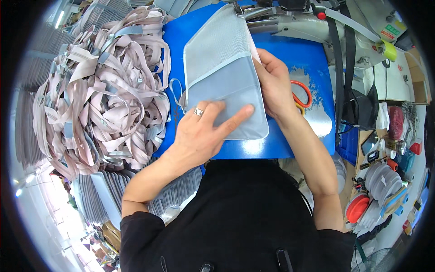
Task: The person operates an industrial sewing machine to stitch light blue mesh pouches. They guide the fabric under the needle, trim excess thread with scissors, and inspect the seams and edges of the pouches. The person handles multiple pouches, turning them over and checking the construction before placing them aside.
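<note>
A grey fabric pouch panel (222,68) with a mesh upper half lies on the blue sewing table (299,54), its top end under the sewing machine head (281,18). My left hand (204,131), wearing a ring, presses flat on the panel's lower part with fingers spread. My right hand (274,86) rests along the panel's right edge, fingers on the fabric. Neither hand grips anything.
A big tangled heap of pale pink and grey straps (99,86) lies at the left. Orange-handled scissors (301,93) sit right of my right hand. Stacked grey panels (113,190) are below the table's left; tape rolls and small tools (380,190) crowd the right.
</note>
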The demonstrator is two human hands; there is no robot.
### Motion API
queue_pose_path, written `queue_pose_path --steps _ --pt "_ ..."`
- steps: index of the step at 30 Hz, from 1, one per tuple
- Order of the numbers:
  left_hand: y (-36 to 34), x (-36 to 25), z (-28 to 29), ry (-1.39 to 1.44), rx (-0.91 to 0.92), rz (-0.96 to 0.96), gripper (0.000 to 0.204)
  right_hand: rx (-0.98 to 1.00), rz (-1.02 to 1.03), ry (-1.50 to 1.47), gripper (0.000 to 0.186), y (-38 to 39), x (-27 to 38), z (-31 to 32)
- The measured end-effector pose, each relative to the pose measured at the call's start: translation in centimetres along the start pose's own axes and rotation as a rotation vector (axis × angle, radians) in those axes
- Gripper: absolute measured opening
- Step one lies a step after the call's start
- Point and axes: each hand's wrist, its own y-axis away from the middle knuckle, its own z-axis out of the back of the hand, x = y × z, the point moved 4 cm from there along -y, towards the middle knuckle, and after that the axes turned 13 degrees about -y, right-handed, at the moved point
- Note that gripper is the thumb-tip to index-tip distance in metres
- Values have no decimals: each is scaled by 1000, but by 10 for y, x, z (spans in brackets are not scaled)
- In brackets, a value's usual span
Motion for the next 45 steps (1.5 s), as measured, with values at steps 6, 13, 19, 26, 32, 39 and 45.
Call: queue_pose_path --steps 6,13,19,26,32,39,45 --pt "-30 20 44 -155 148 -155 67 16 3 -44 30 20 2 4" --pt "-61 54 45 -202 208 -222 77 -18 88 -51 29 8 2 1" --pt "-87 88 36 -282 197 -258 77 6 24 -31 31 -14 6 -2" --pt "-115 121 27 -375 188 -295 66 -2 75 1 29 -44 4 -5" --pt "-142 132 32 -362 219 -346 42 -15 153 94 23 -60 0 -2" --pt "-144 111 38 -294 281 -254 26 -45 179 90 22 -59 0 -3" --pt "-145 68 7 -230 136 78 30 -65 165 39 22 -52 -1 -3"
